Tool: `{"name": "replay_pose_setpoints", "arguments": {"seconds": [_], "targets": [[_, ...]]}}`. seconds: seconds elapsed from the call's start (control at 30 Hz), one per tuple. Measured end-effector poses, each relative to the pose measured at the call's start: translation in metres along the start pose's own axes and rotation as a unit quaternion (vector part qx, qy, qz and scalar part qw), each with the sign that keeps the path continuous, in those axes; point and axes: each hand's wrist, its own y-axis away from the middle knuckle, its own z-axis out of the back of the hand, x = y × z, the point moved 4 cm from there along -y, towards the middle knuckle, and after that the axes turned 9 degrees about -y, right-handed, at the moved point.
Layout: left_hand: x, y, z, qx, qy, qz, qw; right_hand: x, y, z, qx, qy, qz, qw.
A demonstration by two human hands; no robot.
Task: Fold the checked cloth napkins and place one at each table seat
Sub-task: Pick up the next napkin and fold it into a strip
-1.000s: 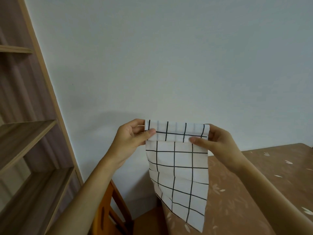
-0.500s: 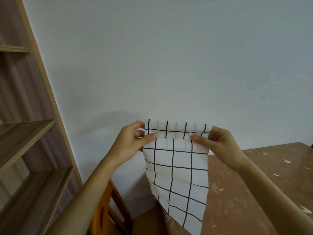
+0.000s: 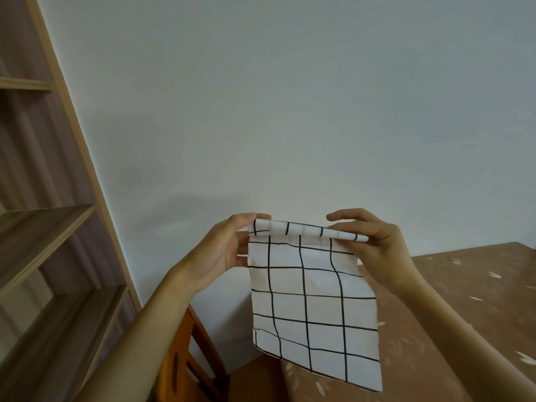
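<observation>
Pale grey-white wall [image 3: 290, 97] fills most of the view. Wooden shelf unit [image 3: 43, 227] stands at far left, boards seen from an angle. Brown counter [image 3: 478, 300] with small pale leaf marks takes the lower right, its far edge against the wall. An orange wooden chair [image 3: 179, 358] sits just beside the counter's left end, only partly in view. Napkin [image 3: 313, 300]: white cloth, thin black grid lines, held up in the air in front of the wall, hanging free over the counter's left end. Its top edge is turned over into a narrow band; the rest hangs nearly flat, bottom edge slanting down to the right. Left hand [image 3: 223, 253]: grip clamped on the upper left corner, thumb on top, fingers at the cloth's edge. Right hand [image 3: 377, 245]: grip clamped on the upper right corner, fingers curled over the folded band, thumb in front.
</observation>
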Motion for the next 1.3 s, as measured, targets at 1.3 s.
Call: {"name": "replay_pose_setpoints", "arguments": {"seconds": [1.3], "targets": [[-0.001, 0.003, -0.003, -0.05, -0.029, -0.012, 0.998, 0.002, -0.002, -0.003, -0.035, -0.142, -0.048, 0.988]]}}
